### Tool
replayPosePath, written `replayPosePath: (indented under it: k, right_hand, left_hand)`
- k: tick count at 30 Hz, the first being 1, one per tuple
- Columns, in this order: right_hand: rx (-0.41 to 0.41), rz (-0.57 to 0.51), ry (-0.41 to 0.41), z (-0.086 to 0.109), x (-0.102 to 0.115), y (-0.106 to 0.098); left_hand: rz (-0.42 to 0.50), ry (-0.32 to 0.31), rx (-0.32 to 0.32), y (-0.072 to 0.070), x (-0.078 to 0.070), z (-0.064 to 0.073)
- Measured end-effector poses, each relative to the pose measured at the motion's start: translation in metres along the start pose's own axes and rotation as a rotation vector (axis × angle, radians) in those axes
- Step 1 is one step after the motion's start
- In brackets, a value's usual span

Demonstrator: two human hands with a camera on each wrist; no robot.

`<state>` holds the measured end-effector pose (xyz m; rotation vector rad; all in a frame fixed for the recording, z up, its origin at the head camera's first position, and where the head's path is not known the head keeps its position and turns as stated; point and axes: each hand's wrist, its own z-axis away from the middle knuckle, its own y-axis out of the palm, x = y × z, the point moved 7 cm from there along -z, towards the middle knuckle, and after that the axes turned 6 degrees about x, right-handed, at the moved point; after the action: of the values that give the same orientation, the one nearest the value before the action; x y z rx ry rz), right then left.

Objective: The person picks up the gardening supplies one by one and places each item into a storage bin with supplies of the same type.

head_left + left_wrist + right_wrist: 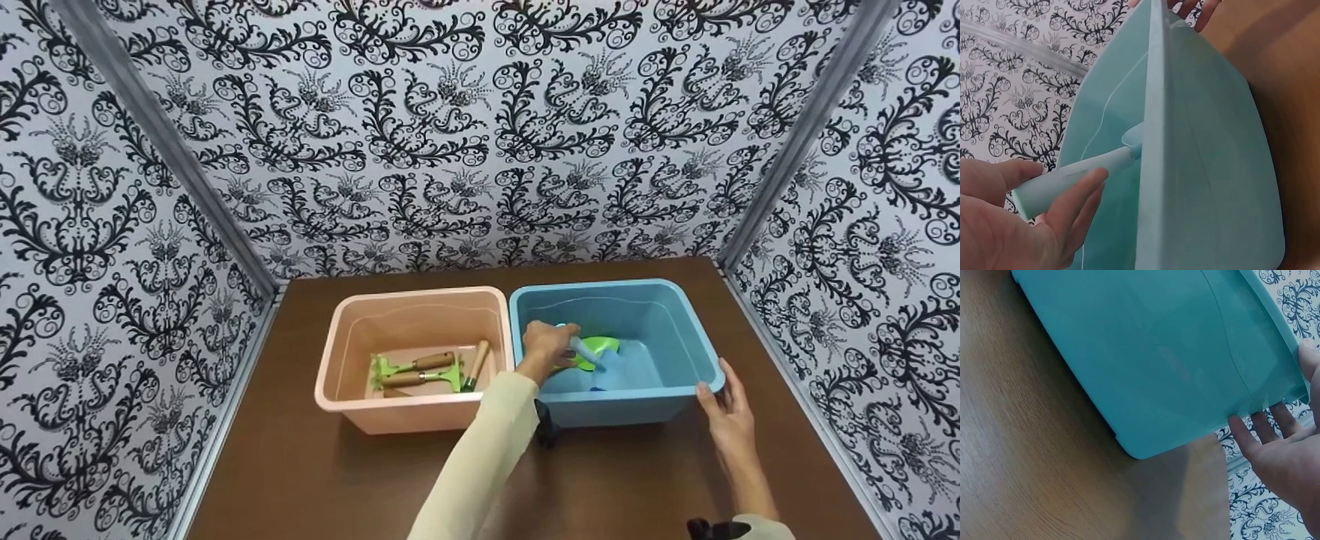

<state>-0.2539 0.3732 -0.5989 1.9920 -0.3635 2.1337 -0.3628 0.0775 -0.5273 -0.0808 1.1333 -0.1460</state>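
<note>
Inside the blue bin (679, 330), my left hand (546, 343) holds a light-blue hand trowel (1075, 179) by its thick round handle. Thumb and fingers lie on opposite sides of that handle in the left wrist view, and the bin's rim hides most of the blade. A bright green scoop-shaped piece (602, 344) lies in the same bin, partly behind the trowel. At the front right corner, my right hand (731, 412) grips the bin, with the thumb (1310, 357) at the rim and the fingers against the outside wall.
To the left, a peach bin (420, 295) stands close beside the blue one. It contains several green garden tools (424, 379) with wooden handles. Both bins rest on a brown table (300, 465), with patterned walls (450, 150) at the back and sides.
</note>
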Motion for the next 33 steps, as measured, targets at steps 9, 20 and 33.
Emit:
replayPosePath:
  k: [9, 20, 33]
  right_hand:
    - [0.002, 0.006, 0.009, -0.001, -0.002, -0.002]
    - [0.015, 0.037, 0.024, 0.001, -0.002, 0.001]
    - [0.015, 0.021, 0.027, 0.001, 0.000, 0.003]
  left_hand:
    - [-0.019, -0.017, 0.019, 0.004, 0.007, -0.001]
    - [-0.044, -0.016, 0.002, 0.005, 0.003, 0.002]
    - [-0.080, -0.035, -0.001, 0.010, 0.002, 0.000]
